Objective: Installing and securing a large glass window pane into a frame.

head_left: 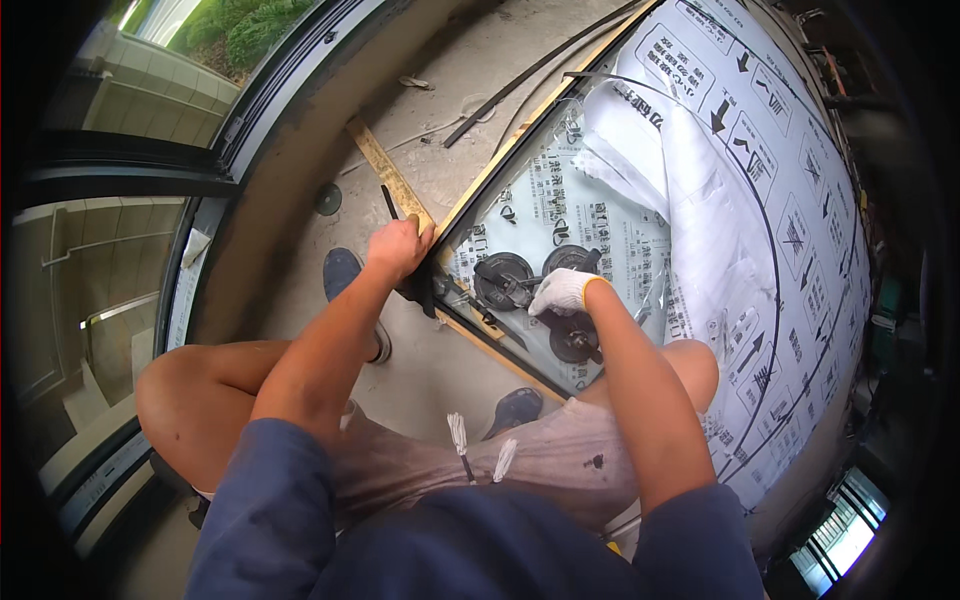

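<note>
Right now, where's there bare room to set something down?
Concrete floor looks bare between your shoes, up to the wooden edge of the glass panel, and ahead, between the wooden slat, dark strip and that edge. Crowded: the panel's near end, with black suction cups and your gloved right fingers.

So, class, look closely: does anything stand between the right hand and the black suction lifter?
Nothing visible, apart from its white glove: the right hand is on the suction lifter, apparently closed around its middle.
</note>
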The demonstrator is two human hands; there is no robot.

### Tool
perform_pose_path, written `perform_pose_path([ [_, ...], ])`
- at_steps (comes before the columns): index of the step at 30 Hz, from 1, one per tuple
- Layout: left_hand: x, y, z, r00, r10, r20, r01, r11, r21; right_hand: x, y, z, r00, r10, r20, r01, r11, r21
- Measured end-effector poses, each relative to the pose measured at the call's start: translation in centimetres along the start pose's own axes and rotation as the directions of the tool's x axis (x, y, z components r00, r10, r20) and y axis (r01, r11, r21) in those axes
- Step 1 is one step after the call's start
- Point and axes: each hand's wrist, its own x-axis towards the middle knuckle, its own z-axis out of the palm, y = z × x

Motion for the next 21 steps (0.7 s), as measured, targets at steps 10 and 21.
perform_pose_path([
  [10, -1.0, 10.1, 2.6, 0.86, 0.268, 0.433, -0.284, 0.958, -0.03, -2.9, 4.0, -6.1, 0.895, 0.0, -0.447, -0.157, 0.936, -0.316],
  [21, -2.4, 12.2, 2.5, 0.904, 0.139, 0.404, -0.18, 0.981, 0.067, -1.4, 5.0, -6.0, 0.895, 0.019, -0.446, -0.113, 0.976, -0.186],
])
